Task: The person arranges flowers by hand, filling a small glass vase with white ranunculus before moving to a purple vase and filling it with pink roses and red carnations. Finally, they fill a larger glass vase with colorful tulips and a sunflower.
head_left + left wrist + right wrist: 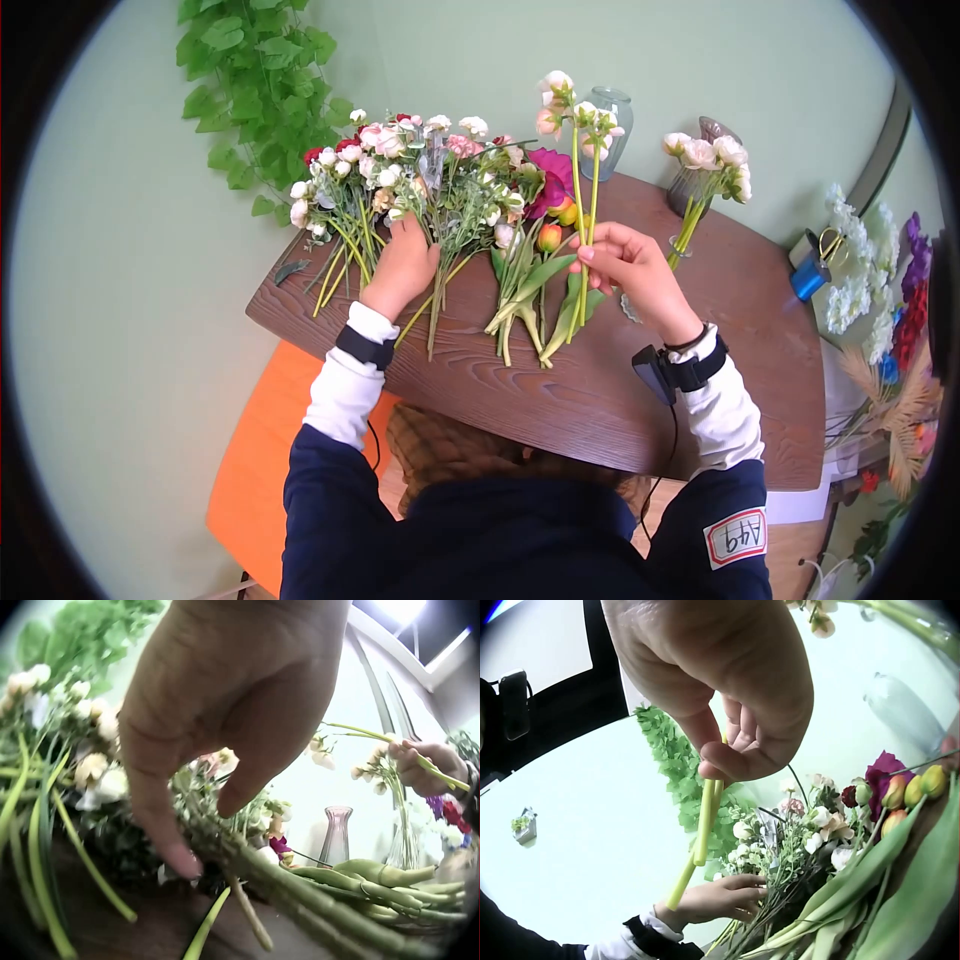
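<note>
My right hand pinches two yellow-green flower stems between thumb and fingers above the table. Their white and pale pink blooms point up and away, and the cut ends hang below the hand. On the left, my left hand reaches into a heap of mixed flowers in white, pink and red. In the left wrist view its thumb and finger stand apart, on either side of green leafy stems. Tulips with thick green stems lie between the hands.
A clear glass vase stands behind the brown table's flowers. To the right, a darker vase is near white flowers. Blue ribbon spools and more flowers sit at far right. Green ivy hangs on the wall.
</note>
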`<action>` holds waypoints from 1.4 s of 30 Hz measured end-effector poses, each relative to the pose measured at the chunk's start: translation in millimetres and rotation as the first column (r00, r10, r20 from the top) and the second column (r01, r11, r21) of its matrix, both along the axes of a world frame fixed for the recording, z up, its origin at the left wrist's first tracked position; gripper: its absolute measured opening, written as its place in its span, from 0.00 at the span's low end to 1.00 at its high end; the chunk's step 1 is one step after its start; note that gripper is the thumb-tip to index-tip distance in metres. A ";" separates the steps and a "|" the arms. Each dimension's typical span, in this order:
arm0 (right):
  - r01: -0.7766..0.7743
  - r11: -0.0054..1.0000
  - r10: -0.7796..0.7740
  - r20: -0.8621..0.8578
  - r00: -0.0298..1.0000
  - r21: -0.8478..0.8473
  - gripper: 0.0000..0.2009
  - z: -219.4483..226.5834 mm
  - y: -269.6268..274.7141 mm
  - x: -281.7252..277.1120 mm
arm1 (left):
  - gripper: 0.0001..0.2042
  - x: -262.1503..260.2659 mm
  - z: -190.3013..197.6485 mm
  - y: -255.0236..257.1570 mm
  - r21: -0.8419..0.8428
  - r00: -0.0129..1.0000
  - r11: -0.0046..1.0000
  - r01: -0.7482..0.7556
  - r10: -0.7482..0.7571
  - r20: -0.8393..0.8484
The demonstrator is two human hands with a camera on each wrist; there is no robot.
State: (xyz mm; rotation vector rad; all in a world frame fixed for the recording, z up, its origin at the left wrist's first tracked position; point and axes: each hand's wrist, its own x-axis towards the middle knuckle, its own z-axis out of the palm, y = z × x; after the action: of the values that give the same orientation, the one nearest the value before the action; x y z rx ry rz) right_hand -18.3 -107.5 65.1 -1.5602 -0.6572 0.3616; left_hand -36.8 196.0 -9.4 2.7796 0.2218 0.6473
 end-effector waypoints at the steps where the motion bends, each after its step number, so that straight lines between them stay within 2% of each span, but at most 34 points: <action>1: 0.006 1.000 -0.006 0.037 0.999 -0.001 0.08 -0.8 -3.4 -0.4 | 0.19 -10.9 15.7 -18.8 0.024 0.978 0.999 0.032 -0.036 0.204; 2: 0.004 1.000 -0.004 0.042 0.999 -0.008 0.08 -2.8 -6.5 0.2 | 0.19 -11.2 26.2 -33.3 0.018 0.977 0.999 0.030 -0.033 0.210; 4: 0.051 0.998 -0.046 0.143 0.989 -0.033 0.09 -7.0 -12.0 0.6 | 0.18 -8.8 44.2 -62.0 0.047 0.849 0.917 0.395 -0.384 0.364; 5: 0.077 0.996 -0.068 0.174 0.982 -0.042 0.09 -6.8 -13.2 -2.3 | 0.16 -13.3 55.9 -86.0 -0.270 0.818 0.785 0.557 -0.462 0.343; 6: 0.074 0.996 -0.064 0.179 0.982 -0.047 0.09 -8.6 -14.5 -3.6 | 0.14 -16.9 63.4 -110.7 -0.553 0.768 0.542 0.632 -0.535 0.353; 8: 0.129 0.991 -0.119 0.240 0.964 -0.027 0.07 -13.4 -18.4 -6.1 | 0.14 -12.4 66.3 -143.6 -0.717 0.639 0.173 0.675 -0.624 0.451; 10: 0.165 0.985 -0.148 0.280 0.949 -0.040 0.07 -11.9 -26.3 -12.0 | 0.14 7.1 53.3 -158.3 -0.746 0.637 0.134 0.652 -0.630 0.444; 12: 0.275 0.943 -0.200 0.341 0.918 -0.187 0.08 -9.2 -38.3 -11.6 | 0.14 17.0 51.8 -171.8 -0.788 0.644 0.075 0.611 -0.627 0.439; 14: 0.311 0.937 -0.238 0.359 0.902 -0.159 0.08 -6.1 -45.0 -8.5 | 0.14 20.5 52.9 -178.3 -0.791 0.627 0.034 0.611 -0.631 0.457; 16: 0.383 0.923 -0.370 0.301 0.879 0.015 0.08 -2.1 -45.2 -8.6 | 0.14 20.0 55.5 -183.5 -0.858 0.644 -0.033 0.513 -0.646 0.410; 17: 0.354 0.934 -0.352 0.285 0.892 0.045 0.09 -2.9 -46.5 -4.0 | 0.14 25.0 48.7 -188.1 -0.849 0.655 -0.059 0.526 -0.609 0.448; 18: 0.363 0.931 -0.360 0.290 0.887 0.045 0.09 -3.0 -46.1 -0.4 | 0.14 25.7 47.2 -191.1 -0.846 0.646 -0.066 0.529 -0.615 0.452; 20: 0.305 0.948 -0.315 0.121 0.942 0.092 0.10 -3.1 -41.2 7.0 | 0.13 26.6 44.3 -191.2 -0.860 0.722 -0.021 0.510 -0.532 0.441; 22: 0.284 0.950 -0.298 0.104 0.949 0.131 0.09 -7.4 -36.5 13.0 | 0.13 28.1 38.4 -189.0 -0.855 0.717 -0.043 0.517 -0.525 0.459; 24: 0.294 0.948 -0.310 0.164 0.936 0.119 0.08 -9.5 -32.4 16.8 | 0.14 28.5 33.6 -186.1 -0.880 0.756 -0.130 0.456 -0.464 0.461; 26: 0.318 0.941 -0.336 0.214 0.917 0.115 0.06 -10.4 -31.9 16.0 | 0.14 28.7 29.8 -181.4 -0.880 0.767 -0.116 0.461 -0.446 0.461; 28: 0.333 0.923 -0.379 0.300 0.875 0.195 0.05 -3.2 -32.3 7.4 | 0.14 30.3 25.3 -175.9 -0.883 0.805 -0.036 0.467 -0.395 0.442; 30: 0.324 0.922 -0.377 0.303 0.875 0.210 0.06 5.6 -40.5 1.9 | 0.13 30.9 24.1 -171.6 -0.882 0.806 -0.036 0.470 -0.391 0.445; 32: 0.326 0.886 -0.435 0.348 0.830 0.329 0.09 20.0 -52.5 -7.6 | 0.14 31.6 23.1 -171.0 -0.898 0.838 -0.023 0.439 -0.350 0.418; 33: 0.366 0.870 -0.473 0.347 0.810 0.331 0.11 22.2 -63.3 -8.2 | 0.14 32.2 22.8 -172.2 -0.886 0.834 -0.040 0.462 -0.319 0.449; 38: 0.507 0.729 -0.677 0.375 0.633 0.460 0.08 35.4 -102.6 -9.2 | 0.16 29.8 26.4 -174.8 -0.881 0.838 -0.044 0.471 -0.290 0.462; 42: 0.522 0.669 -0.740 0.410 0.533 0.529 0.06 35.5 -112.0 3.0 | 0.16 27.9 29.6 -176.7 -0.859 0.818 -0.028 0.510 -0.294 0.495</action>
State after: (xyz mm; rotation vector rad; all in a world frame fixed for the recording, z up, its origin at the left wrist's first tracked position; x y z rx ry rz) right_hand -15.3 -219.5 100.6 -1.4406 -0.5164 -0.8367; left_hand -8.9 19.3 20.1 1.2414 -0.1953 0.3084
